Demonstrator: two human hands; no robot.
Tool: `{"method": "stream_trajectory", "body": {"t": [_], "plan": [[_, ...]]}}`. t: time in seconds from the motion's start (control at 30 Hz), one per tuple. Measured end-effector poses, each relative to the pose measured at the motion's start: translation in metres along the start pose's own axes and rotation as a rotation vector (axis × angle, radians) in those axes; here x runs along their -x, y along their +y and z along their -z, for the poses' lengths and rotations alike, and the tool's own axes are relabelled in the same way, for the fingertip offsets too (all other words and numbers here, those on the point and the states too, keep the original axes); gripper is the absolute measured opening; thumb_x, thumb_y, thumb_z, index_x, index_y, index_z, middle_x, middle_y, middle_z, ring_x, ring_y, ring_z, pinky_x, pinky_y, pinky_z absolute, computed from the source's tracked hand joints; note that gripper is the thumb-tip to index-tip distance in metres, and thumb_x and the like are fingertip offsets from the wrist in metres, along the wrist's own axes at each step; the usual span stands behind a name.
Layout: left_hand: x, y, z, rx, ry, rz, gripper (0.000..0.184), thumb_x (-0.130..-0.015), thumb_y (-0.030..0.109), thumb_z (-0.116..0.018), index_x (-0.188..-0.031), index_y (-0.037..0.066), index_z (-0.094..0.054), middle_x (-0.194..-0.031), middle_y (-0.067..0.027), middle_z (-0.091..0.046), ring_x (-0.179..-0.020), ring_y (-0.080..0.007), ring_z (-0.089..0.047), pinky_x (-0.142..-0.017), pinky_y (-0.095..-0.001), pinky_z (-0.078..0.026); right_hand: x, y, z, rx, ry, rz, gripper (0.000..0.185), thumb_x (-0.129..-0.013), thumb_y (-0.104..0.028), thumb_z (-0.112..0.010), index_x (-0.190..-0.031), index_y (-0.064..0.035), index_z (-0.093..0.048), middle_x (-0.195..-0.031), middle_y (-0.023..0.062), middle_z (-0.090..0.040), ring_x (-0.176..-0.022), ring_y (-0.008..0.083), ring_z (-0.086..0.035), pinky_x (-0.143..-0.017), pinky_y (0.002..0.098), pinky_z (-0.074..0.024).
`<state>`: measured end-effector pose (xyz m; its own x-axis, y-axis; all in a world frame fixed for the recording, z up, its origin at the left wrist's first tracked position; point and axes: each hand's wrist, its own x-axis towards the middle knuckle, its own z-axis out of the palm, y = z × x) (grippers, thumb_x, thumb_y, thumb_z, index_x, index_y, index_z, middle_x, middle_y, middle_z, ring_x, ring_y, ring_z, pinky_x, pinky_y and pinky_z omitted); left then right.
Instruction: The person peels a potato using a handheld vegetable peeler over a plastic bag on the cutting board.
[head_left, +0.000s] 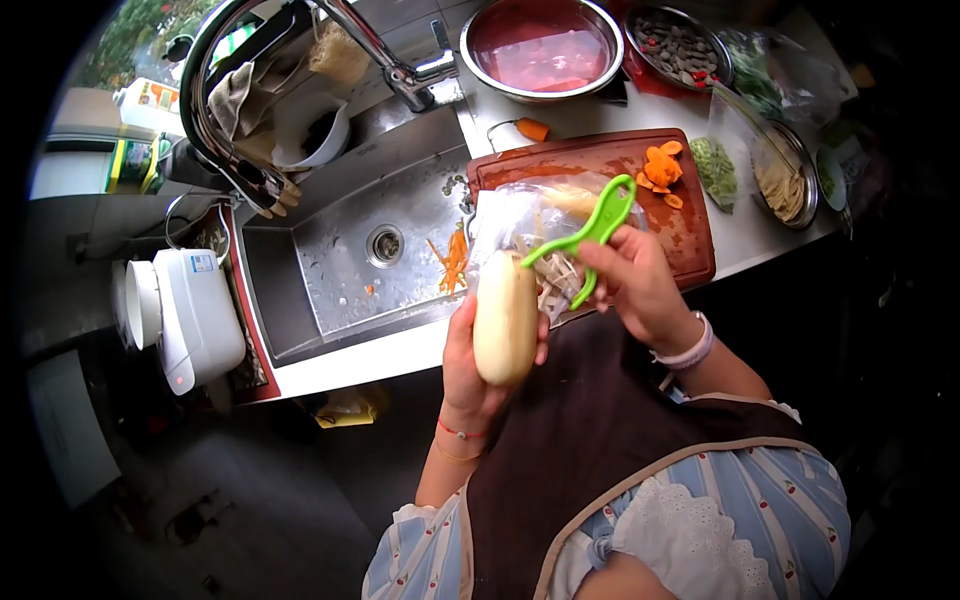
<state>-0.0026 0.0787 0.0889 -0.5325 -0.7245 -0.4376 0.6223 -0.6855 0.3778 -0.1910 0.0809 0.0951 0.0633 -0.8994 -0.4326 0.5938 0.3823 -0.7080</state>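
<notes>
A thick, pale, peeled root vegetable (506, 325), which looks like a section of lotus root, stands nearly upright in my left hand (465, 370). My fingers wrap it from below and both sides. My right hand (645, 285) grips a bright green peeler (606, 212), whose head is at the root's top end. Whether the blade touches the root I cannot tell. Behind the root, a clear plastic bag (497, 215) with pale peelings (556, 275) lies over the edge of the brown cutting board (695, 240). Another pale piece (568, 200) lies partly hidden there.
The steel sink (340, 285) on the left has orange peelings (453, 262) near its right side. Sliced carrot (660, 168) lies on the board, with a carrot end (532, 129) behind it. A metal basin (470, 55) and a bowl (728, 60) stand at the back; a faucet (410, 85) overhangs the sink.
</notes>
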Motion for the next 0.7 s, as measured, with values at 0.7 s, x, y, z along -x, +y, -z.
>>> {"method": "stream_trajectory", "body": {"t": [0.7], "plan": [[0.000, -0.001, 0.008, -0.037, 0.110, 0.052, 0.041, -0.096, 0.039, -0.038, -0.123, 0.008, -0.044, -0.101, -0.0100, -0.059, -0.080, -0.0210, -0.062, -0.057, -0.0337, -0.054, -0.001, 0.020, -0.023, 0.286, -0.308, 0.116, 0.021, -0.086, -0.014, -0.064, -0.096, 0.0040, -0.059, -0.087, 0.0053, -0.063, -0.080, 0.0077, -0.058, -0.069, 0.0223, -0.0471]]}}
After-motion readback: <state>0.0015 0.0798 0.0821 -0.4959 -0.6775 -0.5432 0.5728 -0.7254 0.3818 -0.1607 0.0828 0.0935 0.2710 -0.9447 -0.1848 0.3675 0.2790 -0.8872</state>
